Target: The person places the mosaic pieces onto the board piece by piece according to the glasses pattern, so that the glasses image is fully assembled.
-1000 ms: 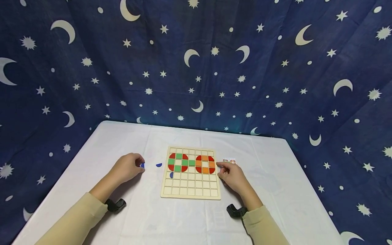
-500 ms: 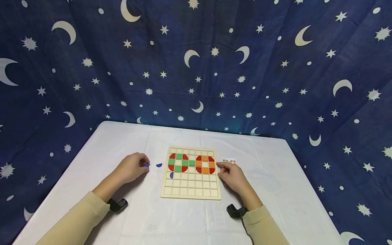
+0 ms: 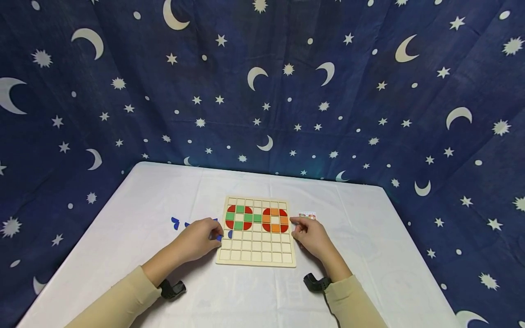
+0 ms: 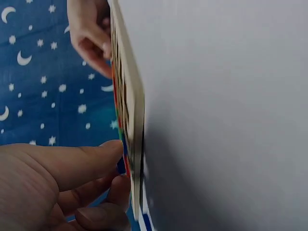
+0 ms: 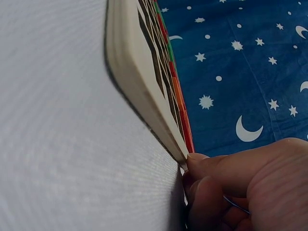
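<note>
A wooden grid board (image 3: pixel 256 257) lies flat on the table, with green and red pieces forming a ring at left and orange and red ones at right. A blue piece with a rounded edge (image 3: pixel 230 234) sits in its left column. My left hand (image 3: pixel 198 239) pinches another blue piece (image 3: pixel 219 238) between thumb and fingers, at the board's left edge. In the left wrist view that blue piece (image 4: pixel 121 166) is mostly hidden by the fingers. My right hand (image 3: pixel 311 236) holds the board's right edge; its thumb (image 5: pixel 204 164) touches that edge in the right wrist view.
Loose blue pieces (image 3: pixel 175 223) lie on the white tablecloth (image 3: pixel 229 296) left of the board, some partly behind my left hand. A small printed pattern card (image 3: pixel 307 215) lies just behind my right hand. A dark blue curtain (image 3: pixel 262 91) hangs beyond the table.
My left hand has moved right and slightly nearer, carrying the blue piece to the board's left edge. Blue pieces it hid before now show on the cloth. My right hand and the board stay still.
</note>
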Action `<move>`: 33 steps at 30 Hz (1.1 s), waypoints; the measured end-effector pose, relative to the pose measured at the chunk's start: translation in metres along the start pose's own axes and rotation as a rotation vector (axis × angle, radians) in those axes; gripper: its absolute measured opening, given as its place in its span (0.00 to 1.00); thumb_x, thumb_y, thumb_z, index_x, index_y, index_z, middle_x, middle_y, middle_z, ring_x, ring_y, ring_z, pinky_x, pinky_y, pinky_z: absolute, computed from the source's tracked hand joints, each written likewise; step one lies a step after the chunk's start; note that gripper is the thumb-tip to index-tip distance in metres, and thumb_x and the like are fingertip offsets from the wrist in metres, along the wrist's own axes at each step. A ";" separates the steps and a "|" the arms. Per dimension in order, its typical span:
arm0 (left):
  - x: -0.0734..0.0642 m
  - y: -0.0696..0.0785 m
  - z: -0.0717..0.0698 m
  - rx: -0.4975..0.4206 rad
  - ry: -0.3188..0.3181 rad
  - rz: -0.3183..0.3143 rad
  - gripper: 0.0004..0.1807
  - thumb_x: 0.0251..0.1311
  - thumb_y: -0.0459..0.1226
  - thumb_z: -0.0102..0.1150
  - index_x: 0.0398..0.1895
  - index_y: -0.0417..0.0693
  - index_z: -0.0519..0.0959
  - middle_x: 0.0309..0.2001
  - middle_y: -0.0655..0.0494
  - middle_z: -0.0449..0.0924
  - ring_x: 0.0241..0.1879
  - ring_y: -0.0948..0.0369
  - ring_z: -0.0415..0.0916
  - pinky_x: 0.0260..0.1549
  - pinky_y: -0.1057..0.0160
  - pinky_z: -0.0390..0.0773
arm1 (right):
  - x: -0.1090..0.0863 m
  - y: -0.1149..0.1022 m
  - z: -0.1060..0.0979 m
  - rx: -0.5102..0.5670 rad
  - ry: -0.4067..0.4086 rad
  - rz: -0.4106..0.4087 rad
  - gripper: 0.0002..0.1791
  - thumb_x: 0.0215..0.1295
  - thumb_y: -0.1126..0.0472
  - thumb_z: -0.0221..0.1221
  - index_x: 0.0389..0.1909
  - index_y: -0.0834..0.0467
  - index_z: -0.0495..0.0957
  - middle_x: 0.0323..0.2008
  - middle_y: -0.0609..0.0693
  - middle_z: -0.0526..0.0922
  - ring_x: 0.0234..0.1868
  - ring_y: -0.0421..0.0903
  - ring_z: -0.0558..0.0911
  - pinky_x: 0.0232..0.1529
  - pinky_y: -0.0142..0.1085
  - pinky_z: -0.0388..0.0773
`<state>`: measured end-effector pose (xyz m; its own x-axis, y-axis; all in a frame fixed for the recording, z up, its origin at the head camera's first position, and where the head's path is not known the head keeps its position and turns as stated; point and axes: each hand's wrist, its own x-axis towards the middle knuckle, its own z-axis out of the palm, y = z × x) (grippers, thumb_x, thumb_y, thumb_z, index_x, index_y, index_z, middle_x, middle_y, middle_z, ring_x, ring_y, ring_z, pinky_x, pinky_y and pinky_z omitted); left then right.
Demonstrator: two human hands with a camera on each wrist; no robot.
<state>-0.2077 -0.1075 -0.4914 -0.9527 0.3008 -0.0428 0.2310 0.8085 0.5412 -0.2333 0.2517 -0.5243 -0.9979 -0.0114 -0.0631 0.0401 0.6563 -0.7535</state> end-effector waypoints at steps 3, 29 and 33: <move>-0.002 0.006 0.007 -0.004 -0.008 0.006 0.10 0.58 0.34 0.78 0.35 0.53 0.84 0.31 0.62 0.76 0.33 0.62 0.72 0.37 0.60 0.73 | 0.000 0.000 0.000 0.005 -0.004 -0.004 0.24 0.68 0.66 0.69 0.64 0.54 0.84 0.31 0.49 0.79 0.22 0.44 0.77 0.23 0.35 0.77; -0.004 0.013 0.017 -0.034 0.044 0.013 0.08 0.60 0.31 0.73 0.29 0.52 0.83 0.27 0.63 0.77 0.30 0.63 0.71 0.33 0.62 0.72 | 0.003 0.002 0.000 0.001 -0.009 0.002 0.23 0.68 0.65 0.70 0.64 0.53 0.85 0.32 0.50 0.79 0.22 0.44 0.78 0.24 0.34 0.76; -0.004 0.015 0.018 -0.038 0.044 0.002 0.09 0.61 0.31 0.73 0.29 0.53 0.82 0.26 0.62 0.76 0.29 0.63 0.71 0.32 0.62 0.71 | 0.003 0.001 0.000 -0.001 -0.007 0.008 0.24 0.67 0.65 0.70 0.64 0.53 0.85 0.32 0.50 0.79 0.23 0.44 0.77 0.24 0.34 0.76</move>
<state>-0.1971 -0.0873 -0.4978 -0.9602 0.2794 -0.0050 0.2262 0.7878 0.5728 -0.2357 0.2523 -0.5259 -0.9973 -0.0115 -0.0731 0.0476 0.6570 -0.7524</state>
